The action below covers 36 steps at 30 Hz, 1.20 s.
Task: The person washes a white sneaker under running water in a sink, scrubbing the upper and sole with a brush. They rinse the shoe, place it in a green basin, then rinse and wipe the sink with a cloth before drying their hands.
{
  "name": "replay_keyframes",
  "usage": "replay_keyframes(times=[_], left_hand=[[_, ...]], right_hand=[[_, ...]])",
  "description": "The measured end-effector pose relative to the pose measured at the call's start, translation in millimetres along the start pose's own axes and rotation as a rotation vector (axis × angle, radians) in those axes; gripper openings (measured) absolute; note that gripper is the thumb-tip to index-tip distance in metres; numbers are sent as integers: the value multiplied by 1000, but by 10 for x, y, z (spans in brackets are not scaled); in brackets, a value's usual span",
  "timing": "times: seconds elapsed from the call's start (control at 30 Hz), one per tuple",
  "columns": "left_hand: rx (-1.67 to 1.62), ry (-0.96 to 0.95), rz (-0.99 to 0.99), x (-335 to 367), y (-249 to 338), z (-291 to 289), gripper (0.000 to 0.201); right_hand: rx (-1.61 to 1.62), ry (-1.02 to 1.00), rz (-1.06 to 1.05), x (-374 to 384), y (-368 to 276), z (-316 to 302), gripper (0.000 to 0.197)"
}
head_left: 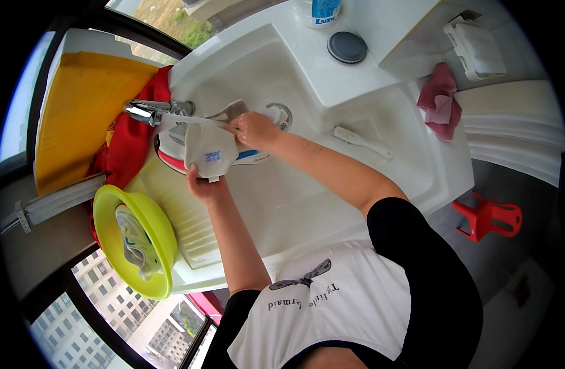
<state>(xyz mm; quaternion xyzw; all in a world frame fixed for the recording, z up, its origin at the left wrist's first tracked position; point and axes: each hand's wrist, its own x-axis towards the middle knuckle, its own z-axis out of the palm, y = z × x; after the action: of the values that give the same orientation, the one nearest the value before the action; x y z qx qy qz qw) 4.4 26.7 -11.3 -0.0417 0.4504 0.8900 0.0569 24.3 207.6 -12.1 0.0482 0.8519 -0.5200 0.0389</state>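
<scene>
While the left hand (204, 186) grips a white insole (209, 150) under the tap (148, 111), the right hand (253, 129) pinches its top over the sink (356, 178). A shoe (135, 241) fills the yellow-green basin (113, 203); another hides behind the insole.

Both forearms are extended fwd from lower edge, bare to above the elbows. Left hand (204, 186) is held palm-up w/ fingers curled in a grip, wrist bent back. Right hand (253, 130) is reached further out, fingers pinched shut, knuckles up. Right arm is angled across from the right; hands are kept near, not touching.
</scene>
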Motion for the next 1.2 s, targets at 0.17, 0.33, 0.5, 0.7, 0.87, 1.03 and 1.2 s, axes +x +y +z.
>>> replay_keyframes(times=[0.17, 0.33, 0.5, 0.7, 0.87, 1.03, 1.2], left_hand=[[23, -83, -41, 22, 128, 61, 66], [-95, -185, -176, 15, -109, 158, 70], [-130, -208, -242, 12, -403, 164, 70], [-256, -284, -390, 26, -708, 193, 68], [-279, -264, -367, -19, -750, 47, 65], [-272, -136, -368, -24, -727, 1, 63], [-368, -168, -399, 33, -733, 64, 65]], right_hand=[[1095, -323, 8, -22, 68, -97, 33], [1601, -418, 355, 83, -40, -46, 26], [1468, -234, 380, -20, -164, -77, 29], [1683, -254, 332, 61, 28, -113, 32], [1440, -121, 420, 62, -136, 25, 40], [1269, -216, 631, 121, 31, 98, 40], [1602, -115, 497, 31, -245, 26, 40]])
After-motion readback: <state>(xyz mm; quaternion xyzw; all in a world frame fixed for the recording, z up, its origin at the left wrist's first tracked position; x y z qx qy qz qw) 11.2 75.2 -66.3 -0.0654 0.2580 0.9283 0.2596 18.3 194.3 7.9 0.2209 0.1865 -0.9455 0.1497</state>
